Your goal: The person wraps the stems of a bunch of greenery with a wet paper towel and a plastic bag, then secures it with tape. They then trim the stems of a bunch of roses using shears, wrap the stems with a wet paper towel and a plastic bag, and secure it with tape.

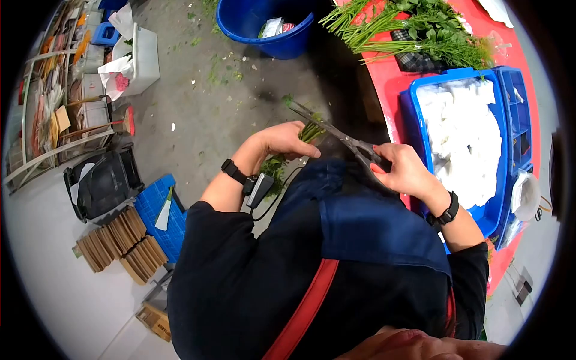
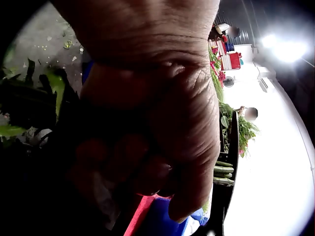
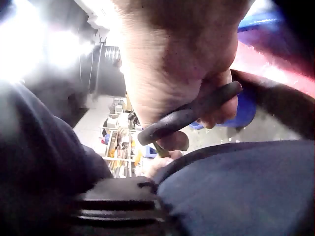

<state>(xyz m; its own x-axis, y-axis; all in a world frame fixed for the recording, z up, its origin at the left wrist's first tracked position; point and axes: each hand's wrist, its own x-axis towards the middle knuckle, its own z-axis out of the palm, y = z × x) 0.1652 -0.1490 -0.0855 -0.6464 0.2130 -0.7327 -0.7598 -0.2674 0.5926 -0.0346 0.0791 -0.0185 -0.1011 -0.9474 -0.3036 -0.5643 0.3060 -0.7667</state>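
My left hand point(image 1: 287, 141) grips a bunch of green herbs point(image 1: 309, 131), cut stem ends pointing right and leaves point(image 1: 275, 169) hanging below the wrist. My right hand point(image 1: 401, 169) holds grey scissors point(image 1: 336, 135) by the handles, with the open blades set against the stem ends. In the left wrist view the left hand point(image 2: 157, 147) is curled tight, with dark leaves point(image 2: 29, 103) at the left and cut stems point(image 2: 222, 173) at the right. In the right wrist view the fingers of the right hand point(image 3: 197, 83) wrap a dark scissor handle point(image 3: 189, 114).
A red table point(image 1: 396, 84) on the right carries a pile of loose green herbs point(image 1: 420, 30) and a blue tray point(image 1: 414, 114) of white material. A blue bucket point(image 1: 267, 24) stands on the grey floor ahead. Shelves, a white box and cardboard stacks point(image 1: 120, 243) lie left.
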